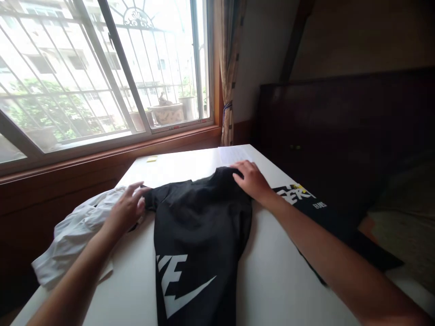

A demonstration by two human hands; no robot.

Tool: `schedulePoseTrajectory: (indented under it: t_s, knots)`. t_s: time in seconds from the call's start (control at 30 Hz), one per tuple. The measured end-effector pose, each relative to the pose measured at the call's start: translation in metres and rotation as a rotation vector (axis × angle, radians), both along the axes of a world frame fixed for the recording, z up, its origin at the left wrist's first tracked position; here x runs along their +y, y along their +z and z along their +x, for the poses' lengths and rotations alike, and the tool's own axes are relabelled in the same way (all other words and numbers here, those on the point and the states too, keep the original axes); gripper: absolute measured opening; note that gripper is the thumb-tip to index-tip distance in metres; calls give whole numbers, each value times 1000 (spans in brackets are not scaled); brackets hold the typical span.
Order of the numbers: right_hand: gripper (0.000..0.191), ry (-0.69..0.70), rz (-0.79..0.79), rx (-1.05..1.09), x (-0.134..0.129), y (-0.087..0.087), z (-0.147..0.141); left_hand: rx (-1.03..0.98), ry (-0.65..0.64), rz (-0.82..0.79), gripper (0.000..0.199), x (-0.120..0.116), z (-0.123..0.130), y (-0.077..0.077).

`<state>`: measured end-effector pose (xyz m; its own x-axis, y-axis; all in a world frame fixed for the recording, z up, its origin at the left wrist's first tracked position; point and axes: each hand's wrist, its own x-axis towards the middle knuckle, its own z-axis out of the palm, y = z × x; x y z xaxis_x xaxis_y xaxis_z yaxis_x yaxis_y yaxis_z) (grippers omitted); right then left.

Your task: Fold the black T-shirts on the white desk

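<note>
A black T-shirt (pixel 200 222) with a large white print lies lengthwise on the white table, its neck end away from me and one side folded in. My left hand (pixel 129 208) is at the end of its left sleeve, fingers apart and slightly blurred. At the far right shoulder of the shirt, my right hand (pixel 253 181) rests on the cloth with its fingers stretched out and the thumb apart. The lower end of the shirt runs out of view at the bottom.
White crumpled clothing (pixel 81 226) lies on the left of the table (pixel 272 280). A dark garment with lettering (pixel 319 206) hangs over the right edge. Paper (pixel 234 155) and a small yellow piece (pixel 152 159) lie at the back. Beyond stand a barred window (pixel 102 68) and a curtain (pixel 228 81).
</note>
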<state>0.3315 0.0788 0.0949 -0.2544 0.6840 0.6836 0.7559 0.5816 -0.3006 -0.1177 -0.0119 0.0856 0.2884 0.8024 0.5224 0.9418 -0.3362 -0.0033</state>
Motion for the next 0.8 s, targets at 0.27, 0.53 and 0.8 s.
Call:
schedulePoseTrajectory:
  t_s: [0.27,0.53,0.8]
  knots:
    - [32,135,-715,-357,-105,-66,3,-85,-117,-352,18,-112,26,-68]
    - [21,133,-1062,-88,-154,-78,35,27,-159,-167,45,-176,32,-118]
    - [24,274,-922,-43,-187,-81,-9,-222,-202,-173,65,-185,87,-143]
